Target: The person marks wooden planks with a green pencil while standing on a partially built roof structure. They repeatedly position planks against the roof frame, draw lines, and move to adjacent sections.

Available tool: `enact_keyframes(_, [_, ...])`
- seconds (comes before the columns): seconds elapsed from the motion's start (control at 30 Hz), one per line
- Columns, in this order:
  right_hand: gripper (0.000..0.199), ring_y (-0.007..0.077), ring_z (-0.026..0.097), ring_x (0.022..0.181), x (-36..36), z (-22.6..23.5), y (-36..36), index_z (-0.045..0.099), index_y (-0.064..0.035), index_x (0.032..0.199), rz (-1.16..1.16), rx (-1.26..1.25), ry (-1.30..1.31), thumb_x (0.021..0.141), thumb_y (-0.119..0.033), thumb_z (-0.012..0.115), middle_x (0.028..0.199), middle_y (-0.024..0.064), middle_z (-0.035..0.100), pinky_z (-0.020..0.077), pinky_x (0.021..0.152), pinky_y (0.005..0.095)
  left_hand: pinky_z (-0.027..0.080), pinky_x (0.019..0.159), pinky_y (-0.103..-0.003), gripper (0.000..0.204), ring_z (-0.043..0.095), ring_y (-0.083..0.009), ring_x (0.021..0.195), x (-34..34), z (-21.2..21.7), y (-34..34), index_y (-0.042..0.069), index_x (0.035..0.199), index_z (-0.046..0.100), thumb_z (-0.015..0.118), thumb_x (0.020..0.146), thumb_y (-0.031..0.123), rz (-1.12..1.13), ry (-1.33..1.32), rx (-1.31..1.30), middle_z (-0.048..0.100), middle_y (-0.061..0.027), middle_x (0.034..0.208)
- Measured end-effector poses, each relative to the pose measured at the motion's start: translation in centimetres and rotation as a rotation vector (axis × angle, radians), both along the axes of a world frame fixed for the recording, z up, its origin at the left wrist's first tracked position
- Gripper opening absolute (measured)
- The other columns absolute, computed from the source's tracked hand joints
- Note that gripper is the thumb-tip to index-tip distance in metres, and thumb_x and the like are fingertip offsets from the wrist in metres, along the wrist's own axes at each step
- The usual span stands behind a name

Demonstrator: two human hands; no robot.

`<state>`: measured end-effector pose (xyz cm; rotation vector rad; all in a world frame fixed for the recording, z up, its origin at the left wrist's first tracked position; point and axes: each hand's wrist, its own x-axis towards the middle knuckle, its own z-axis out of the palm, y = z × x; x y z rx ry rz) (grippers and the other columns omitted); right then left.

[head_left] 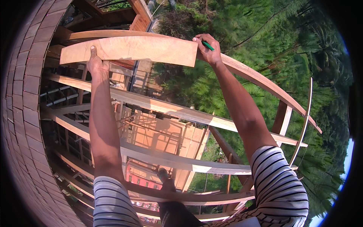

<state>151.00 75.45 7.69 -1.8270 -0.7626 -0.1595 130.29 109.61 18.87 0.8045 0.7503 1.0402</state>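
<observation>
A pale, flat wooden board [151, 50] with a curved upper edge is held out at the far side, along a roof beam. My left hand [98, 65] grips it near its left end, thumb lying on the top face and fingers hidden beneath. At the board's right end is my right hand [207, 55], with the thumb tip touching the upper corner. A short green pencil [207, 45] sticks out from the closed fingers of that hand; its other end is hidden.
Long timber rafters [162, 107] run across the open roof frame. Brown roof tiles [32, 94] cover the left side. Far below, through the gaps, lies an orange-brown plank surface [151, 132]. My foot [163, 174] stands among the beams. Green trees [249, 68] grow beyond the right edge.
</observation>
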Motion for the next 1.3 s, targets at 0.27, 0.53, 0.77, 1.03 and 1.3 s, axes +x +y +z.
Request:
enact_keyframes(0.27, [0.028,0.0322,0.068,0.098,0.0,-0.1,-1.3,0.074,-0.0028,0.089,0.094,-0.047,-0.07,0.088,-0.03,0.073,0.105,0.0151,0.071,0.0538,0.086,0.0393,0.061,0.091,-0.049,0.052,0.067,-0.032,0.106,8.6,-3.0,1.6,-0.009,0.135,0.042,0.069,0.095,0.011,0.191,0.262,0.049,0.061,-0.0201,0.124])
enact_keyframes(0.53, [0.047,0.0298,0.065,0.086,-1.8,1.3,0.3,0.062,-0.0096,0.094,0.036,-0.31,-0.016,0.079,-0.05,0.079,0.088,0.0074,0.06,0.0503,0.075,0.0445,0.063,0.084,-0.053,0.047,0.068,-0.0333,0.103,7.4,-6.7,6.9,-0.008,0.132,0.043,0.068,0.095,0.006,0.183,0.277,0.165,0.062,-0.0201,0.123])
enact_keyframes(0.77, [0.051,0.0304,0.064,0.09,-1.4,1.7,-0.1,0.062,-0.0105,0.097,0.05,-0.391,0.089,0.079,-0.055,0.077,0.093,0.0071,0.061,0.0499,0.078,0.0457,0.062,0.087,-0.051,0.048,0.069,-0.0324,0.101,7.7,-7.6,5.8,-0.01,0.132,0.046,0.07,0.094,0.008,0.18,0.28,0.119,0.062,-0.0194,0.122])
enact_keyframes(1.03, [0.046,0.0332,0.064,0.097,-1.7,2.8,0.5,0.062,-0.0116,0.096,0.044,-0.44,0.204,0.08,-0.052,0.075,0.098,0.0082,0.062,0.0487,0.082,0.0486,0.062,0.085,-0.046,0.045,0.069,-0.0323,0.1,7.7,-6.9,4.9,-0.016,0.125,0.049,0.072,0.092,0.005,0.2,0.307,0.178,0.063,-0.0234,0.121])
enact_keyframes(1.3, [0.044,0.034,0.064,0.1,-1.6,2.8,1.0,0.059,-0.0119,0.093,0.043,-0.492,0.189,0.079,-0.051,0.074,0.099,0.0092,0.062,0.0481,0.083,0.0487,0.059,0.085,-0.042,0.057,0.067,-0.0288,0.1,7.3,-6.5,4.8,-0.017,0.122,0.053,0.079,0.084,0.015,0.259,0.447,0.165,0.064,-0.0216,0.121])
